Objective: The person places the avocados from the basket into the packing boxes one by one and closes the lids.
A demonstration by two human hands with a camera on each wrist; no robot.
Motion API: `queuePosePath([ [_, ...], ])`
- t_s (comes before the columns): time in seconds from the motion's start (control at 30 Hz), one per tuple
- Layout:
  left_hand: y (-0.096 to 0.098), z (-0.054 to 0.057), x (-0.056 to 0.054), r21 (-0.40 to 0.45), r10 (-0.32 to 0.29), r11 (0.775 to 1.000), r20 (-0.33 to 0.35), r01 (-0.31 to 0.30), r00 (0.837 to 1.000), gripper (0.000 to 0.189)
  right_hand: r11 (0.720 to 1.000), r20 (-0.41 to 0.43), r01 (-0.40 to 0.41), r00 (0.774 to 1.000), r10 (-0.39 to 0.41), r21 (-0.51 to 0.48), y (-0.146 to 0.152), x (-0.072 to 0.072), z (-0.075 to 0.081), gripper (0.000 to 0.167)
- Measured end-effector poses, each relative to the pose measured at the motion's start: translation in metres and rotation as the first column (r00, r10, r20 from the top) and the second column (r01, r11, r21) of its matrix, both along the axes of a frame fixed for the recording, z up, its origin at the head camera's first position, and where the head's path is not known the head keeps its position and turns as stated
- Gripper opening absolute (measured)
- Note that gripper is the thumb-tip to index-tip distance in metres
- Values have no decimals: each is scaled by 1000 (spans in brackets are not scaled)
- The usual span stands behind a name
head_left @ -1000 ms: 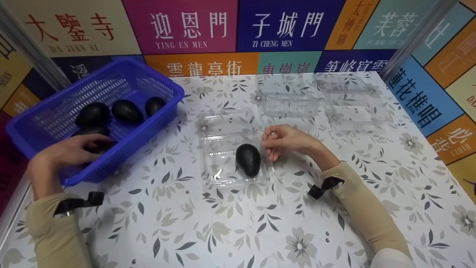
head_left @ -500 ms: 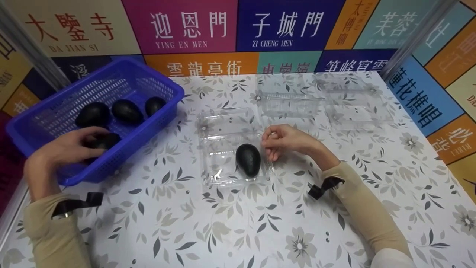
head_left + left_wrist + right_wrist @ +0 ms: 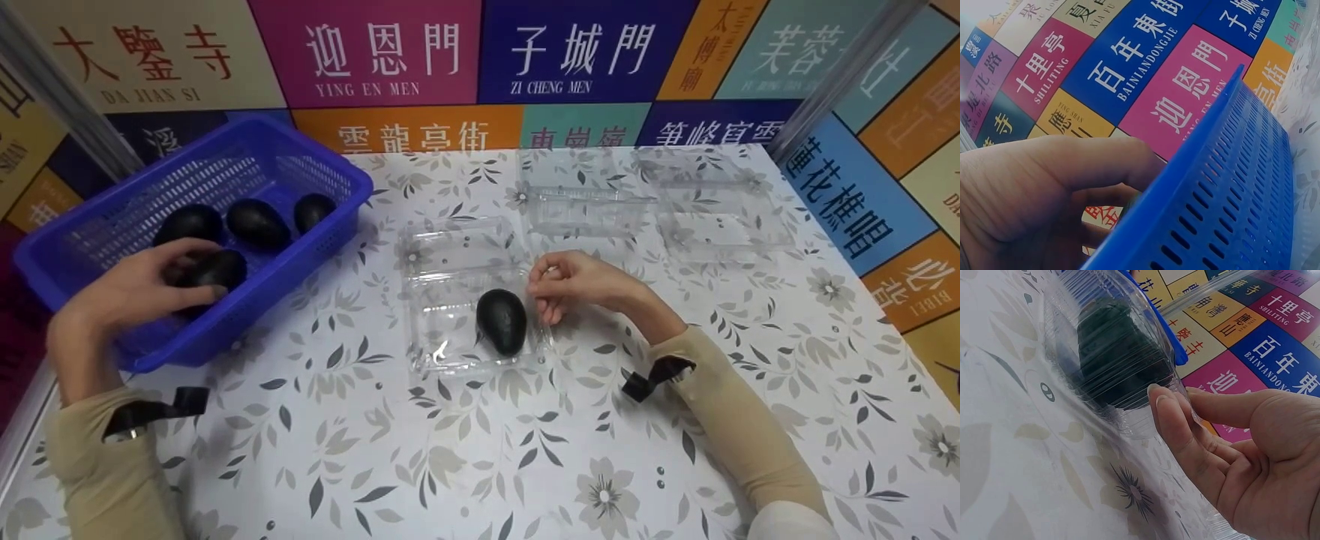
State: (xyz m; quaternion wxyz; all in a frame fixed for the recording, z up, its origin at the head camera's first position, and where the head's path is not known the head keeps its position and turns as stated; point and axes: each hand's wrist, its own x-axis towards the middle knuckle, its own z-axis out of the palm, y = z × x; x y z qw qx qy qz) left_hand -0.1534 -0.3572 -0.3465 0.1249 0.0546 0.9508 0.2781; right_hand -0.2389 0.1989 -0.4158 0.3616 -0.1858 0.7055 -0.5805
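Note:
In the head view, my left hand (image 3: pixel 124 289) reaches into the blue plastic basket (image 3: pixel 285 266) and grips a dark avocado (image 3: pixel 223 271) between thumb and fingers. The basket wall hides most of that avocado in the left wrist view. A clear plastic clamshell box (image 3: pixel 446 334) lies with its lid folded back, and one avocado (image 3: pixel 501 322) sits in its right half. My right hand (image 3: pixel 574 285) pinches the box's right rim between thumb and fingertips, as the right wrist view shows.
Several more avocados (image 3: pixel 257 223) lie in the basket. Two other clear boxes stand at the back, a middle one (image 3: pixel 589 210) and one farther right (image 3: pixel 724 225). Printed panels (image 3: pixel 375 52) wall off the back and sides of the flower-patterned table (image 3: pixel 360 465).
My left hand has closed around an avocado in the basket and raised it slightly toward the rim. The right hand and the box have stayed in place.

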Motion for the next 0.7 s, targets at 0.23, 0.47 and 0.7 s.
queuePosePath([
  [0.23,2,3,0,16,16,1000,-67,-15,998,69,1000,-5,-1,1000,1,7,0,0,0,17],
  [0.47,6,5,0,31,35,999,-96,-32,995,70,1000,-6,2,1000,-2,7,0,1,1,17],
  [0.7,10,9,2,29,52,998,-136,-49,989,70,1000,-30,0,1000,1,25,1,0,2,20],
])
